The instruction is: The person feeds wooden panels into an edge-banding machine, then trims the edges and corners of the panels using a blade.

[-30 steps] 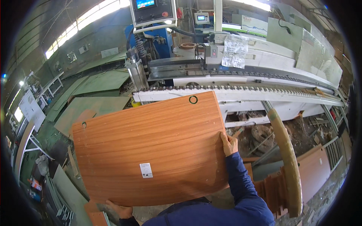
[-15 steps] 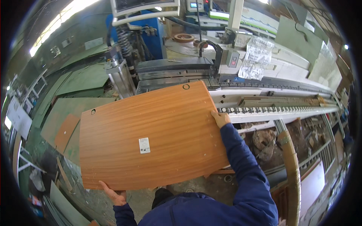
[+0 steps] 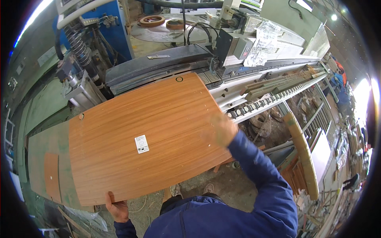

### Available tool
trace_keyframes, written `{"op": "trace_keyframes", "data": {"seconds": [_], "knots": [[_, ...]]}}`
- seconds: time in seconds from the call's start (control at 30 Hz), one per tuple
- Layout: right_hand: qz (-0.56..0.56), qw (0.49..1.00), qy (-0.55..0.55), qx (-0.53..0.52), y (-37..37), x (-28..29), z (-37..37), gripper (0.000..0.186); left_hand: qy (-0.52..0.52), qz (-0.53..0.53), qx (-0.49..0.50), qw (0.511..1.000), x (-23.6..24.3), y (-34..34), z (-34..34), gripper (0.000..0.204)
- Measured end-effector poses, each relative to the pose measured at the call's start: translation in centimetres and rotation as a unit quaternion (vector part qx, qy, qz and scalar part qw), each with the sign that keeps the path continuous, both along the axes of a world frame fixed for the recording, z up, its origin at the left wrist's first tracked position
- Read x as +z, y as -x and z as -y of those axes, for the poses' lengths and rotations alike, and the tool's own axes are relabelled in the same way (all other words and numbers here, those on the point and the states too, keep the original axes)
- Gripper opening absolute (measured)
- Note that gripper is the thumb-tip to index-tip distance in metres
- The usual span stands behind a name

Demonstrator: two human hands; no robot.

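A large wood-grain panel (image 3: pixel 119 119) lies before me, its far edge up against the machine. Two round marks sit near its far corners, and a white label (image 3: pixel 141 144) is stuck near its middle. My left hand (image 3: pixel 116 206) grips the near edge, thumb on top and the other fingers out of sight underneath. Over the panel's right end is my right hand (image 3: pixel 221 130), smeared by motion; whether it touches the surface or what its fingers do does not show.
Behind the panel stands an edge-working machine with a dark cover (image 3: pixel 158 65) and a roller rail (image 3: pixel 274 98) running off right. A padded post (image 3: pixel 302 154) rises at the right. Two brown edging rolls (image 3: pixel 151 21) rest on a round table. Left lies a greenish board (image 3: pixel 37 158).
My right hand has left the panel's right edge and moved in over its surface. The left hand still holds the near edge. My view has shifted, with more of the right side showing.
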State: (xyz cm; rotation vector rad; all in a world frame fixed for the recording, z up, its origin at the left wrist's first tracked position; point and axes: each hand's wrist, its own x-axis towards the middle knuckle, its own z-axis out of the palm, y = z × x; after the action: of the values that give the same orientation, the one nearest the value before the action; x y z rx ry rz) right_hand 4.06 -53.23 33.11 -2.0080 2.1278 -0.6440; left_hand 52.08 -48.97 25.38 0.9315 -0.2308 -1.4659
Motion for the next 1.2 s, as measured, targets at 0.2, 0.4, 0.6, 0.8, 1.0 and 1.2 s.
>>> {"op": "trace_keyframes", "data": {"seconds": [0.2,0.4,0.6,0.8,1.0,1.2], "knots": [[-0.171,0.976,0.061,0.121,-7.3,-3.5,-6.1,0.053,-0.036,0.014,-0.09,0.995,1.7,4.6,2.1,0.038],[-0.19,0.96,0.2,0.057,-5.2,-6.2,-4.8,0.039,-0.036,0.007,-0.115,0.993,0.7,6.0,2.7,0.048],[-0.197,0.958,0.192,0.079,-3.6,-6.4,-5.1,0.037,-0.027,-0.01,-0.108,0.994,0.9,7.8,2.6,0.046],[-0.207,0.954,0.199,0.081,-0.4,-6.1,-5.4,0.037,-0.024,0.006,-0.111,0.993,0.9,11.1,2.3,0.052],[-0.206,0.948,0.232,0.07,3.5,-5.9,-5.4,0.042,-0.003,-0.017,-0.143,0.99,0.9,15.3,1.8,0.057],[-0.202,0.955,0.205,0.064,7.5,-4.8,-6.1,0.05,-0.008,-0.031,-0.19,0.981,1.5,19.7,1.4,0.058]]}}
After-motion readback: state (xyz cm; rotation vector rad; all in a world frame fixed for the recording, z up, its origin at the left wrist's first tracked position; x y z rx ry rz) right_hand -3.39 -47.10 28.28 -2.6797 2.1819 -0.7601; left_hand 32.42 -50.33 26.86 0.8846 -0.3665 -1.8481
